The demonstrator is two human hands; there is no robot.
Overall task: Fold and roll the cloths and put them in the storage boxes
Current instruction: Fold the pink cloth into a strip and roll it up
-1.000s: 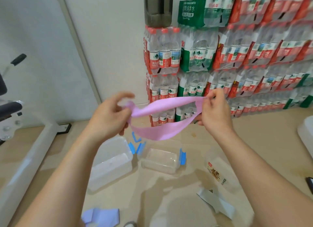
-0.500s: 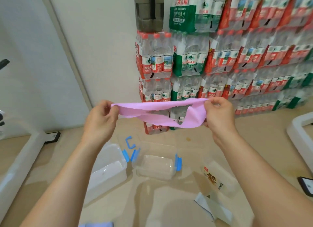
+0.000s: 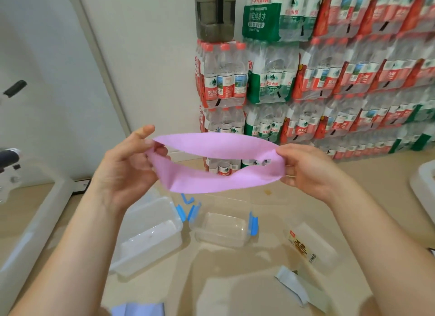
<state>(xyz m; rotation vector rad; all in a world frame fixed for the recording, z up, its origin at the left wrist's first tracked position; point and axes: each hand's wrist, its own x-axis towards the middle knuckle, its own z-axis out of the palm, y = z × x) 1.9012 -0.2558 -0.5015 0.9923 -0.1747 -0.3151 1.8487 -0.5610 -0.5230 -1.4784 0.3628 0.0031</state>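
A pink cloth (image 3: 211,146) hangs stretched in the air between both hands, folded lengthwise so two layers gape apart in the middle. My left hand (image 3: 124,167) pinches its left end and my right hand (image 3: 308,169) pinches its right end. Below them on the beige floor stand two clear storage boxes with blue clips: a larger one (image 3: 150,235) at left and a smaller one (image 3: 221,228) in the middle. A pale blue cloth (image 3: 138,309) lies at the bottom edge. A grey-white cloth (image 3: 294,285) lies at lower right.
A clear lidded box with a yellow label (image 3: 310,247) lies to the right of the small box. Stacked packs of water bottles (image 3: 306,80) form a wall behind. A white equipment base (image 3: 30,221) runs along the left, another white object (image 3: 423,181) at right.
The cloth's two layers have opened apart into a loop, with the lower layer sagging. Both hands stay on its ends, and the view has shifted slightly.
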